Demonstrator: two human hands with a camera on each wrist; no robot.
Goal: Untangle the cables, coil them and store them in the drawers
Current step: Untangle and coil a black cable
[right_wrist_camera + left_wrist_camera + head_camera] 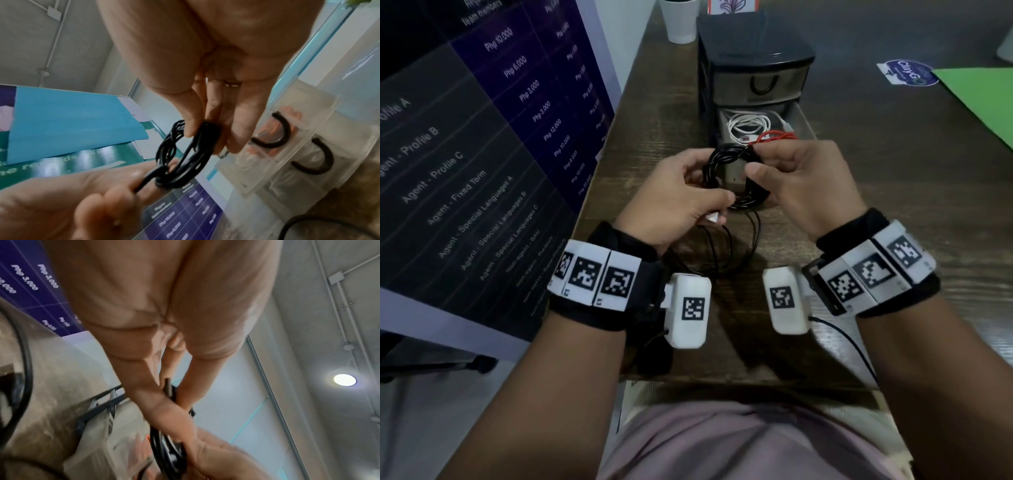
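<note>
A black cable coil (736,178) hangs above the wooden table, held between both hands in front of the drawer unit (753,68). My left hand (709,195) grips its left side and pinches a strand; a white connector (714,216) pokes out under the thumb. My right hand (756,161) pinches the coil's right side, as the right wrist view shows on the coil (191,151). Loose black cable (722,250) trails down onto the table. The lower drawer (804,120) stands open with a white cable (750,125) and a red cable (777,137) inside.
A white cup (681,20) stands behind the drawer unit. A green folder (983,99) and a round sticker (907,73) lie at the right. A dark price poster (482,137) leans along the table's left edge. The upper drawer (760,84) is closed.
</note>
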